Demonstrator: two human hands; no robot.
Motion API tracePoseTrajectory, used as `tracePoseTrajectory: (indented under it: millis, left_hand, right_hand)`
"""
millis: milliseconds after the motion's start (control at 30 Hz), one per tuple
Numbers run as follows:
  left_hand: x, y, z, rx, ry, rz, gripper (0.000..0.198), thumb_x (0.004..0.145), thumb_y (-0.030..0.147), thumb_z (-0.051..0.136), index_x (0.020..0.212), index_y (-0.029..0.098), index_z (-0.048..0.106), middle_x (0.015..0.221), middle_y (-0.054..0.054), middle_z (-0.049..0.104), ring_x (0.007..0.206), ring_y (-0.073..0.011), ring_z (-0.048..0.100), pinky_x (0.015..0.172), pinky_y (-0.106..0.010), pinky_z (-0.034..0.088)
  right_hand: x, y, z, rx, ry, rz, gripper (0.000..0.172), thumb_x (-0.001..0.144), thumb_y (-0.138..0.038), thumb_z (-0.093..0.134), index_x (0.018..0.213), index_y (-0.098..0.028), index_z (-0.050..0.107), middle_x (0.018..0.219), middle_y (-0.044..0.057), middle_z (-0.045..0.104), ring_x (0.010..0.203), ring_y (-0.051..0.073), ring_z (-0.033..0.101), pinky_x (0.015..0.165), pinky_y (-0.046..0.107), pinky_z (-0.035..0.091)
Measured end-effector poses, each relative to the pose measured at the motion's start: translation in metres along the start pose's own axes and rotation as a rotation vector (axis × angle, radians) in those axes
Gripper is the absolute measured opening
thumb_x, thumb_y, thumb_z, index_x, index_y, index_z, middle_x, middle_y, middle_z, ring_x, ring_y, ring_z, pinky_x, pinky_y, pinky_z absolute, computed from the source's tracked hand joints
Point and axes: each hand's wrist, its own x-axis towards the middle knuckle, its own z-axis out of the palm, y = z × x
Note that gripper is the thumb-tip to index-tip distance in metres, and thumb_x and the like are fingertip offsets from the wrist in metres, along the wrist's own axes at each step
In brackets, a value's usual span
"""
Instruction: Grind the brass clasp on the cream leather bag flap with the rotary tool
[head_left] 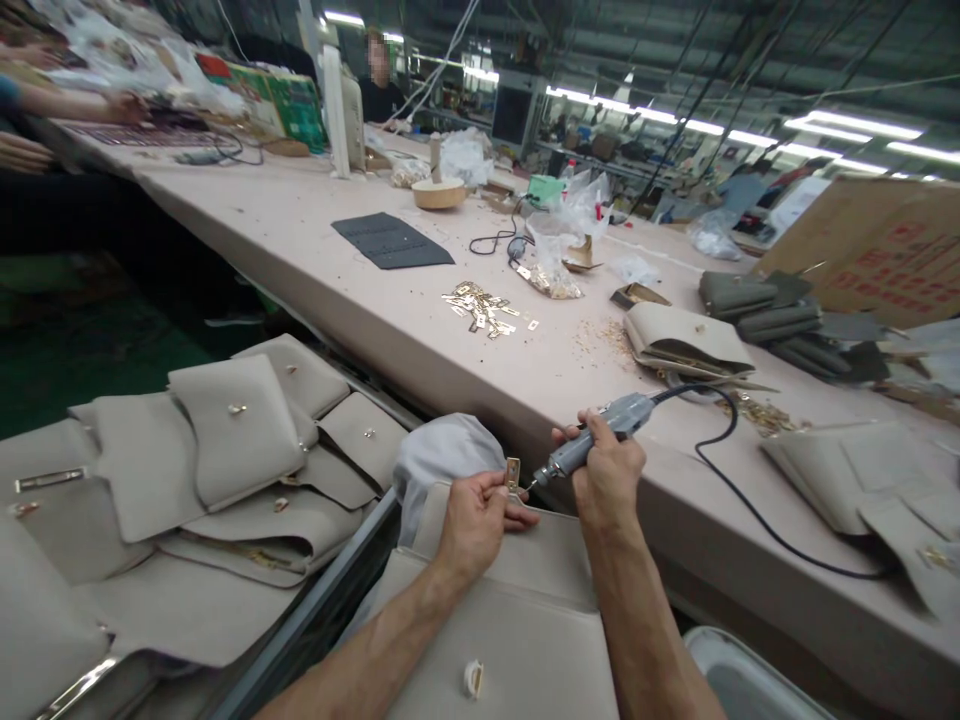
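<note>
I saw my left hand [480, 515] pinching a small gold clasp [513, 473] upright between thumb and forefinger, its fingers [517, 520] clamped together on the lower part of it, right at the top edge of a pale beige bag [510, 620] that lay in front of me below the bench [360, 290] edge. The clasp was a narrow, shiny brass-coloured plate with a little opening near its top. My right hand [604, 475] was wrapped around a grey electric screwdriver [592, 435], fingers closed firmly on its body, and the thin bit at its tip pointed at the clasp, touching it or just beside it; I could not tell which. A black cord [750, 510] ran from the tool's back end across the bench and looped off to the right. The bag was smooth and matte, with a small metal fitting [473, 678] on its front and a grey cloth [442, 455] bunched at its top left corner. To my left sat a stack of beige bag flaps [232, 430] with small metal studs. On the bench further off lay a scatter of gold parts [484, 305], a dark grey sheet [394, 240], and more beige and grey bags [686, 340] at the right.
</note>
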Motion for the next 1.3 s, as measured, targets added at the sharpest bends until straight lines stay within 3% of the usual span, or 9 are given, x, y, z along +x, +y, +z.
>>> tracePoseTrajectory:
  millis: [167,667,867,1100,1300]
  left_hand:
    - [-0.002,0.002,0.0,-0.003,0.002,-0.007,0.042,0.088,0.034,0.07,0.117,0.004,0.07,0.093,-0.019,0.082,0.069,-0.0231,0.08,0.064,-0.027,0.066]
    - [-0.003,0.002,-0.005,-0.002,-0.025,0.03,0.042,0.086,0.042,0.07,0.108,0.006,0.075,0.091,-0.016,0.081,0.072,-0.0248,0.081,0.066,-0.03,0.067]
    - [-0.004,0.003,-0.006,0.013,-0.059,0.014,0.044,0.086,0.047,0.067,0.102,0.007,0.075,0.077,-0.015,0.08,0.071,-0.0249,0.08,0.069,-0.03,0.066]
    - [-0.006,0.004,-0.005,-0.013,-0.042,0.019,0.054,0.082,0.058,0.075,0.099,0.007,0.075,0.075,-0.015,0.08,0.068,-0.0249,0.08,0.065,-0.029,0.065]
    - [-0.005,0.004,-0.004,0.011,-0.025,0.031,0.048,0.084,0.051,0.072,0.099,0.005,0.075,0.075,-0.016,0.079,0.067,-0.0244,0.08,0.061,-0.026,0.064]
  right_hand:
    - [-0.001,0.009,0.002,-0.009,0.041,-0.019,0.036,0.076,-0.031,0.09,0.087,-0.015,0.06,0.075,-0.003,0.066,0.055,0.01,0.06,0.06,0.036,0.071]
    - [-0.004,0.012,0.008,-0.051,0.057,-0.049,0.029,0.075,-0.02,0.084,0.087,-0.017,0.058,0.068,-0.007,0.061,0.054,0.01,0.06,0.062,0.034,0.071]
    - [-0.004,0.012,0.009,-0.052,0.069,-0.052,0.029,0.077,-0.021,0.084,0.087,-0.017,0.057,0.068,-0.007,0.061,0.053,0.01,0.06,0.061,0.035,0.072]
    - [-0.006,0.01,0.011,-0.042,0.082,-0.052,0.026,0.077,-0.018,0.082,0.087,-0.017,0.058,0.068,-0.006,0.062,0.053,0.01,0.061,0.06,0.034,0.071]
    - [-0.007,0.009,0.011,-0.047,0.078,-0.069,0.027,0.076,-0.019,0.081,0.089,-0.017,0.058,0.07,-0.005,0.064,0.053,0.01,0.062,0.058,0.032,0.07]
